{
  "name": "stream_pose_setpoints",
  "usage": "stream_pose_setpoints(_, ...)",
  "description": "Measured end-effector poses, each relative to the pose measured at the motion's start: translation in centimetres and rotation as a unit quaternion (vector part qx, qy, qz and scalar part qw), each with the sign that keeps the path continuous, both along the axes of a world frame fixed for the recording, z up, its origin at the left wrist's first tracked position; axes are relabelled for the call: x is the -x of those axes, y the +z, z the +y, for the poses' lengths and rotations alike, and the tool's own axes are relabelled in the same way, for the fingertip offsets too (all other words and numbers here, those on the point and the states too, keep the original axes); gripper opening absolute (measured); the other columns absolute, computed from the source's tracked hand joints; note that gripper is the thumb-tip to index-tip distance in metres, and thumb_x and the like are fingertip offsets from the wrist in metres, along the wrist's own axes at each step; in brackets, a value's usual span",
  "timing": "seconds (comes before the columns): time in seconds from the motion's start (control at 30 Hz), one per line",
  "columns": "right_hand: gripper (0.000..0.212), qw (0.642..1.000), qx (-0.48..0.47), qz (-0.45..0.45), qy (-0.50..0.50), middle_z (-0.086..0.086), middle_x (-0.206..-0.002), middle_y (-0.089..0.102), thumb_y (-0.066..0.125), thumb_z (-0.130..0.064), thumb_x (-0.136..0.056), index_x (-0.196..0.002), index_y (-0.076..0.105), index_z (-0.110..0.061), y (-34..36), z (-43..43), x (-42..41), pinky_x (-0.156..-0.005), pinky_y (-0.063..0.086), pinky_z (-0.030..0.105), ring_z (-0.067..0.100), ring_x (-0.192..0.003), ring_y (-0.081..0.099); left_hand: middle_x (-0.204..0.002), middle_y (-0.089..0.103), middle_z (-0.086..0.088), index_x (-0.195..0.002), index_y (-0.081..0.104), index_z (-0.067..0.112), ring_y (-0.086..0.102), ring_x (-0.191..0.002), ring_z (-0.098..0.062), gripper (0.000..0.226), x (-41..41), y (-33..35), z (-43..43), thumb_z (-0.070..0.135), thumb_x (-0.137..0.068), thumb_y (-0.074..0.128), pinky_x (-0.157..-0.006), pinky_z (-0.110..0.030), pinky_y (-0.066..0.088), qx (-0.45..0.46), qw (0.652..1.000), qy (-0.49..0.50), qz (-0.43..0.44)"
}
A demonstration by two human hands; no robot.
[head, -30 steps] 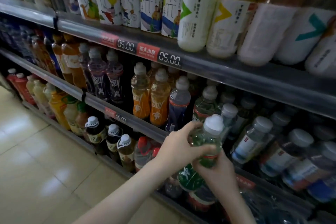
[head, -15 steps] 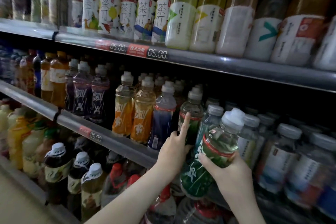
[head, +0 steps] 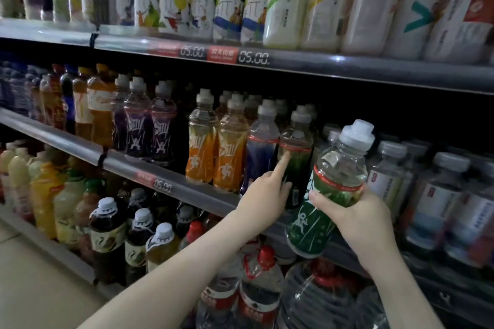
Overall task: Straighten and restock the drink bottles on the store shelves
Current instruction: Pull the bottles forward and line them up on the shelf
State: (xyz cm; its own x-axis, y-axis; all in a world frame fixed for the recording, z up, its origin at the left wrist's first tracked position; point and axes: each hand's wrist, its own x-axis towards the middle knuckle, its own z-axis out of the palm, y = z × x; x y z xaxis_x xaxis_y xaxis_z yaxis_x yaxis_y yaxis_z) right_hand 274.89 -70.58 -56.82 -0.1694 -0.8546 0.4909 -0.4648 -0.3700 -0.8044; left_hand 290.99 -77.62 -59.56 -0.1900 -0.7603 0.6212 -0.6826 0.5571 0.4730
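Right hand: the right hand [head: 355, 218] has a solid grip round the middle of the held green bottle [head: 335, 168]. The thumb lies across the front and the fingers [head: 359, 189] curl round the far side.

Left hand: the left hand [head: 263, 192] is pointing. Its index finger [head: 280, 165] is straight, with the tip touching the shelf green bottle [head: 296, 141] about where the red band meets the green part. The other fingers are tucked in and hold nothing.

Held bottle, looks: it has a white sports cap and a clear shoulder, then a thin red band. Below that is a green sleeve with a little white running figure on it. It's tilted, with the cap leaning up and to the right and the base down to the left.

Held bottle, where: it's up in the air in front of the middle shelf rail [head: 171, 181], just right of the shelf green bottle. Can't tell if the two are touching.

Shelf green bottle: upright at the front of the middle shelf, with the same cap and red band.

Neighbours: a blue bottle [head: 260, 147] stands just left of it. Next along are two orange bottles [head: 230, 152], and further left the purple ones [head: 139, 125]. Clear water bottles [head: 387, 176] stand behind the held one, to its right.

Rail: there's a blurry 05.00 price tag [head: 161, 185].

Below: big red-capped water jugs [head: 264, 270] sit under the arms.
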Motion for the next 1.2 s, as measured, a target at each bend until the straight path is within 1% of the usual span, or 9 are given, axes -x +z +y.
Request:
stream_pose_setpoints(0.1, 0.031, 0.999, -0.017, -0.029, -0.012, -0.016, -0.081, 0.071, 0.084, -0.035, -0.066, -0.091, 0.07, -0.026, -1.0, -0.4, -1.7, -0.066, 0.048, 0.021, 0.003, -0.08, 0.065, -0.127, 0.055, -0.012, -0.146, 0.033, 0.021, 0.057, -0.109, -0.029, 0.047, -0.9, -0.4, 1.0, 0.017, -0.1, 0.04, -0.09, -0.042, 0.048, 0.041, 0.999, -0.029, 0.006)
stream_pose_setpoints(0.23, 0.032, 0.998, -0.019, -0.046, -0.045, -0.016, -0.08, 0.071, 0.084, -0.037, -0.066, -0.092, 0.07, -0.024, -1.6, -0.2, -2.6, -0.07, 0.05, 0.025, 0.004, -0.079, 0.066, -0.144, 0.04, -0.02, -0.145, 0.038, 0.016, 0.044, -0.127, -0.038, 0.056, -2.5, -1.5, -0.9, 0.005, -0.092, 0.05, -0.101, -0.047, 0.044, 0.129, 0.988, -0.008, -0.088)
stream_pose_setpoints(0.4, 0.027, 0.992, 0.013, -0.035, -0.119, -0.014, -0.076, 0.065, 0.082, -0.039, -0.069, -0.084, 0.066, -0.024, -0.5, 0.8, -1.1, -0.059, 0.041, 0.019, 0.001, -0.073, 0.059, -0.134, 0.051, -0.021, -0.131, 0.054, 0.004, 0.05, -0.12, -0.037, 0.042, -0.5, -2.3, -1.9, 0.014, -0.092, 0.043, -0.1, -0.046, 0.046, 0.21, 0.973, -0.058, -0.071)
stream_pose_setpoints(0.5, 0.033, 0.988, 0.03, -0.012, -0.152, -0.012, -0.079, 0.065, 0.08, -0.04, -0.07, -0.092, 0.065, -0.02, 0.7, 1.3, 0.6, -0.058, 0.039, 0.018, 0.001, -0.076, 0.057, -0.128, 0.053, -0.014, -0.141, 0.042, 0.007, 0.052, -0.114, -0.032, 0.047, 2.1, -1.8, -1.2, 0.021, -0.096, 0.047, -0.094, -0.044, 0.048, 0.141, 0.985, -0.101, 0.005)
stream_pose_setpoints(0.63, 0.041, 0.983, 0.032, 0.008, -0.181, -0.012, -0.08, 0.063, 0.08, -0.041, -0.071, -0.099, 0.065, -0.015, 1.8, 1.6, 2.7, -0.058, 0.038, 0.019, -0.001, -0.073, 0.053, -0.136, 0.044, -0.016, -0.152, -0.01, 0.024, 0.056, -0.106, -0.031, 0.089, 5.4, -0.6, -0.9, 0.034, -0.094, 0.057, -0.088, -0.037, 0.047, -0.023, 0.995, -0.097, 0.002)
stream_pose_setpoints(0.7, 0.04, 0.983, 0.025, 0.008, -0.184, -0.013, -0.081, 0.064, 0.08, -0.041, -0.071, -0.099, 0.066, -0.015, 1.9, 1.8, 3.3, -0.059, 0.04, 0.02, 0.003, -0.074, 0.056, -0.139, 0.042, -0.02, -0.149, -0.019, 0.022, 0.06, -0.102, -0.034, 0.1, 6.7, -0.2, -0.9, 0.037, -0.091, 0.061, -0.085, -0.038, 0.049, -0.066, 0.994, -0.08, 0.023)
stream_pose_setpoints(0.8, 0.039, 0.983, 0.03, 0.008, -0.179, -0.014, -0.082, 0.065, 0.081, -0.039, -0.07, -0.099, 0.065, -0.018, 1.7, 2.1, 3.8, -0.066, 0.045, 0.024, 0.007, -0.08, 0.061, -0.139, 0.041, -0.024, -0.15, -0.012, 0.013, 0.058, -0.108, -0.038, 0.102, 7.7, -0.1, -1.1, 0.035, -0.088, 0.066, -0.089, -0.044, 0.049, -0.109, 0.992, -0.045, 0.05)
stream_pose_setpoints(0.97, 0.039, 0.985, 0.042, -0.005, -0.167, -0.012, -0.083, 0.067, 0.084, -0.036, -0.068, -0.097, 0.064, -0.019, 1.2, 1.9, 4.1, -0.071, 0.05, 0.025, 0.006, -0.08, 0.064, -0.129, 0.047, -0.014, -0.136, 0.029, 0.006, 0.053, -0.115, -0.033, 0.073, 7.6, -0.4, -0.2, 0.029, -0.082, 0.072, -0.091, -0.044, 0.048, -0.116, 0.979, -0.051, 0.161)
stream_pose_setpoints(1.2, 0.04, 0.985, 0.056, -0.024, -0.163, -0.02, -0.082, 0.064, 0.083, -0.034, -0.07, -0.102, 0.064, -0.019, 1.1, 1.9, 4.1, -0.062, 0.043, 0.001, -0.012, -0.074, 0.057, -0.123, 0.056, -0.006, -0.126, 0.039, 0.011, 0.055, -0.113, -0.021, 0.067, 6.4, -0.2, 0.3, 0.024, -0.075, 0.08, -0.084, -0.028, 0.045, -0.129, 0.964, -0.052, 0.227)
